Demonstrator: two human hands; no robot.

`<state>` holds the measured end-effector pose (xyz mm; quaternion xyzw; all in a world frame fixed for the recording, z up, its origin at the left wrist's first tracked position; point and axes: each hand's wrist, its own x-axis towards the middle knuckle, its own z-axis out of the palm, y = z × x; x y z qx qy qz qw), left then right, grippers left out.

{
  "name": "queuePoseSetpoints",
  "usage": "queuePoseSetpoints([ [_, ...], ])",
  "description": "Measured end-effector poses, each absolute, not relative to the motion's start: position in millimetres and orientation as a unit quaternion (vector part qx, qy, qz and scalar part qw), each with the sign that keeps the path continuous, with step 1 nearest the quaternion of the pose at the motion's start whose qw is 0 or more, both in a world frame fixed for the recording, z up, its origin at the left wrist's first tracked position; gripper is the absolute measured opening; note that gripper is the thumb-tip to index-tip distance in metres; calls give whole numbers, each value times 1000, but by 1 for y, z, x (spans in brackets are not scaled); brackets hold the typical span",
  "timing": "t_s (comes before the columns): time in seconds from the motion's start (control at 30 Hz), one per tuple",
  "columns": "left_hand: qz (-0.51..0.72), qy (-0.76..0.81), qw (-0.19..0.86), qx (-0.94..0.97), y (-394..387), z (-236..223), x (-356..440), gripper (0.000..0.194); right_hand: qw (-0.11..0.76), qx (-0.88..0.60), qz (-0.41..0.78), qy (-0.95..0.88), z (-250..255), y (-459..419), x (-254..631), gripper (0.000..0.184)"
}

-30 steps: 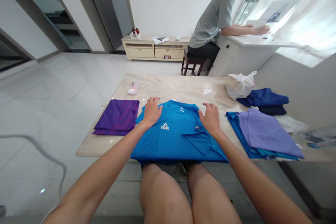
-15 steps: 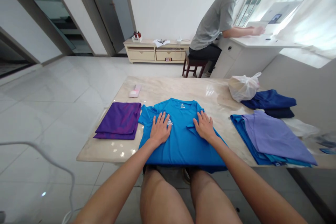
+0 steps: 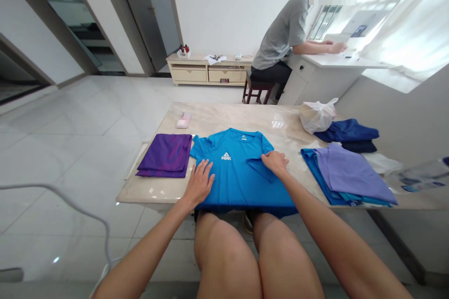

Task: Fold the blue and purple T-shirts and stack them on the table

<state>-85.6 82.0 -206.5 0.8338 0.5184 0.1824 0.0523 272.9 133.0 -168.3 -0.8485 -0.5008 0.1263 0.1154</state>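
A bright blue T-shirt (image 3: pixel 235 177) with a white logo on its chest lies front up before me, its lower part over the table's near edge. My left hand (image 3: pixel 200 181) rests with fingers spread on the shirt's left side, below the sleeve. On the other side, my right hand (image 3: pixel 276 162) is closed, thumb and fingers pinching the shirt near its right sleeve, which lies folded inward over the body. Left of the shirt is a folded purple garment (image 3: pixel 165 155).
Folded lilac and blue clothes (image 3: pixel 354 173) lie at the table's right, near a clear bottle (image 3: pixel 421 175). Behind are dark blue clothes (image 3: pixel 347 131) and a white plastic bag (image 3: pixel 317 116). A small pink packet (image 3: pixel 184 120) lies far left. A person (image 3: pixel 282 28) sits beyond the marble-patterned table (image 3: pixel 242 111).
Both hands came down onto the shirt and drew it slightly. My left hand then slid left to the shirt's side, and my right hand went from flat to pinching the sleeve area.
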Motion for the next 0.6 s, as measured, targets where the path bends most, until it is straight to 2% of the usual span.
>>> queuePoseSetpoints([
  [0.1, 182, 533, 61, 824, 80, -208, -91, 56, 225, -824, 202, -480, -156, 163, 273, 27],
  [0.2, 184, 546, 61, 815, 82, -208, -89, 56, 360, -738, 307, -481, -144, 184, 270, 33],
  [0.27, 182, 543, 62, 817, 83, -208, -87, 56, 384, -711, 303, -505, -145, 185, 267, 37],
  [0.33, 179, 543, 64, 818, 83, -208, -86, 56, 339, -718, 225, -564, -156, 171, 264, 37],
  [0.4, 176, 543, 65, 818, 83, -208, -86, 56, 258, -707, 137, -644, -175, 146, 261, 40],
  [0.5, 170, 543, 63, 820, 83, -207, -86, 57, 158, -677, 49, -717, -209, 107, 254, 58],
  [0.6, 162, 543, 64, 822, 82, -206, -86, 57, 112, -690, 9, -716, -230, 90, 252, 69],
])
